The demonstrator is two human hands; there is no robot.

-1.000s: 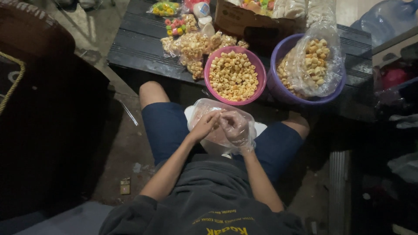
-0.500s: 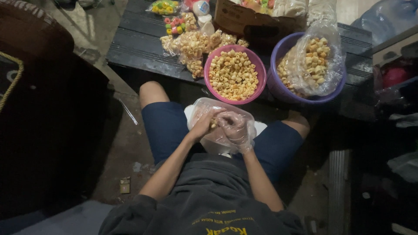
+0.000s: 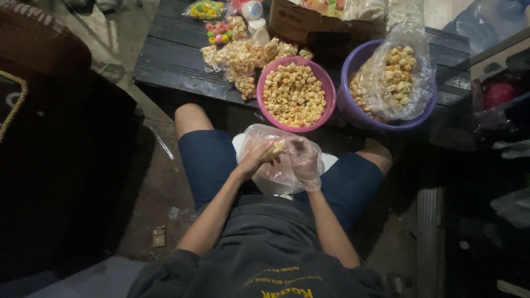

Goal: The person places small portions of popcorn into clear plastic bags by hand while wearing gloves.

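Observation:
Over my lap, both hands work at a small clear plastic bag (image 3: 276,165) with a few yellow ring snacks in it. My left hand (image 3: 256,157) pinches the bag's left side. My right hand (image 3: 303,160), in a thin clear plastic glove, grips the right side. A pink bowl (image 3: 326,113) full of yellow ring snacks sits just beyond my hands on the edge of the dark bench (image 3: 165,60).
A purple bowl (image 3: 353,113) at the right holds a large open bag of ring snacks (image 3: 395,72). Filled small snack bags (image 3: 240,58) lie left of the pink bowl, coloured ones farther back. A cardboard box (image 3: 298,22) stands behind. Dark furniture is on the left.
My hands stayed over my lap and shifted slightly on the bag; a few snacks now show between my fingers.

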